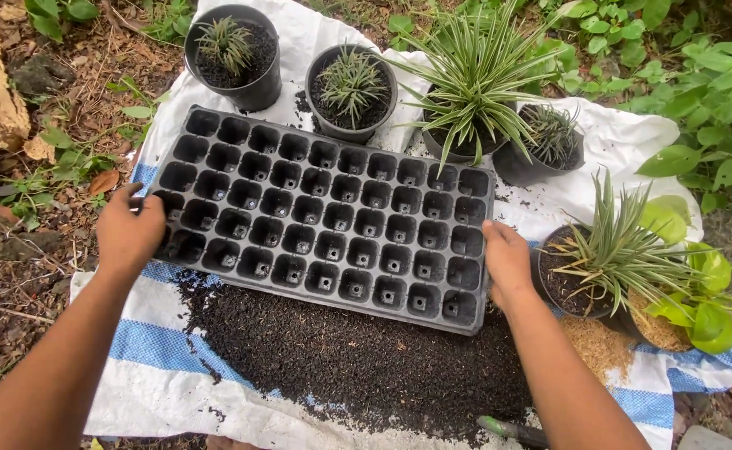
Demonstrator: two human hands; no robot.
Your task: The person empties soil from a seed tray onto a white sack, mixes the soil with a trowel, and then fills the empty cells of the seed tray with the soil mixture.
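Handling: seedling tray (320,221) is judged light, thin, flexible plastic, likely to bow; hold at both short ends | Grip: left hand (130,231) and right hand (506,260) each closed on one short end | Appearance: black, empty rectangular cells with drain holes | Location: on white-and-blue woven sack (166,367), soil heap (357,358) just beside tray's near edge, potted plants (351,87) beyond its far edge.
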